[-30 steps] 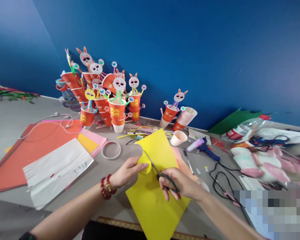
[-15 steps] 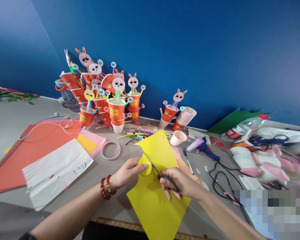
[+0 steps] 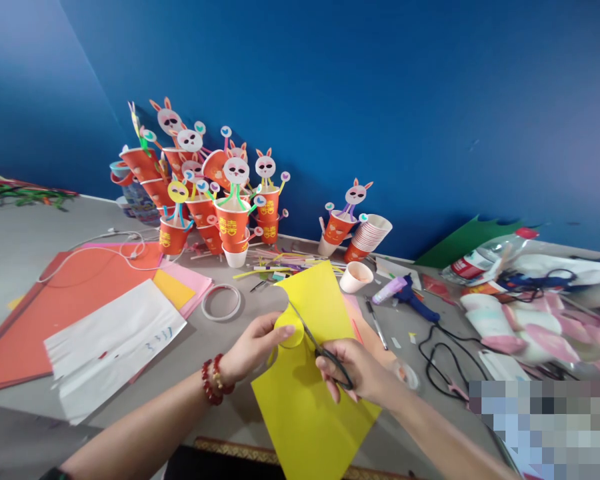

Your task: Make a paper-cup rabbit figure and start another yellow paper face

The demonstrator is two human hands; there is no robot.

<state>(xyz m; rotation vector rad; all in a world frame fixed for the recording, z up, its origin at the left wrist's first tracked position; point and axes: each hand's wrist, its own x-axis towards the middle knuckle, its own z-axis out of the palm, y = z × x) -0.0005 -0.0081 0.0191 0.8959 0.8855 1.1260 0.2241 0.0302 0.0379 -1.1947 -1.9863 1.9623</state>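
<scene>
My left hand (image 3: 261,341) pinches a rounded piece of yellow paper (image 3: 291,335) between thumb and fingers. Around the handles of black-handled scissors (image 3: 330,360), the fingers of my right hand (image 3: 353,367) are closed. The blades point up and left along the edge of the rounded piece. Below and behind both hands spreads a larger yellow sheet (image 3: 315,413), with a curved cut in its upper left side. Whether the rounded piece is still joined to the sheet I cannot tell.
Decorated red paper cups (image 3: 233,223) with rabbit faces stand against the blue wall. Orange paper (image 3: 105,267) and a torn white sheet (image 3: 115,347) lie left, beside a tape roll (image 3: 221,303). A white cup (image 3: 356,277), pen (image 3: 377,325), blue glue gun (image 3: 417,301) and bottle (image 3: 490,257) are at right.
The rounded yellow piece has turned slightly in my left hand and shows more of its outline. The scissors and right hand have shifted a little left.
</scene>
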